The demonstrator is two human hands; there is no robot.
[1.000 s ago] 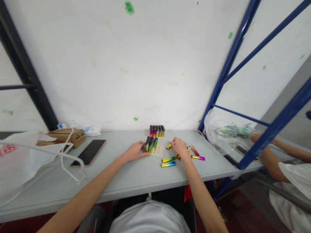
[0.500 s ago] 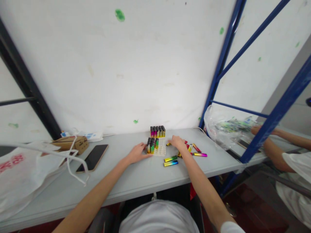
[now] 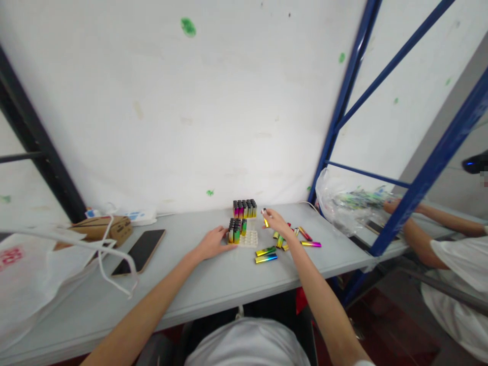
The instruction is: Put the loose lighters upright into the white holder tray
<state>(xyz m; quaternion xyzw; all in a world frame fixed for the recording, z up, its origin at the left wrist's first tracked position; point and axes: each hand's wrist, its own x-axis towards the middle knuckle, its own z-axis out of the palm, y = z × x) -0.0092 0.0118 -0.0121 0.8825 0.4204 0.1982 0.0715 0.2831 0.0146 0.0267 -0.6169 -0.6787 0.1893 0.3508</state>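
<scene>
My left hand (image 3: pixel 212 242) lies on the grey table (image 3: pixel 213 274), fingers resting against the left side of a white slotted tray (image 3: pixel 249 239) that holds several upright rainbow-coloured lighters (image 3: pixel 235 230). My right hand (image 3: pixel 275 221) is raised just right of the tray and pinches one yellow lighter (image 3: pixel 264 216) in its fingertips. Loose lighters (image 3: pixel 293 236) lie scattered on the table under and to the right of that hand. Two more lighters (image 3: pixel 266 254) lie side by side nearer to me. A second full block of lighters (image 3: pixel 244 208) stands behind the tray near the wall.
A phone (image 3: pixel 139 251) lies face up on the left, beside a cardboard box (image 3: pixel 102 229) and a white plastic bag (image 3: pixel 34 274). A blue metal rack (image 3: pixel 385 223) stands at the right. Beyond it another person's arms (image 3: pixel 423 229) reach toward a clear bag (image 3: pixel 346 206).
My right hand has lifted off the pile of loose lighters with one yellow lighter pinched in it. The left hand has stayed at the tray. The camera has shifted slightly.
</scene>
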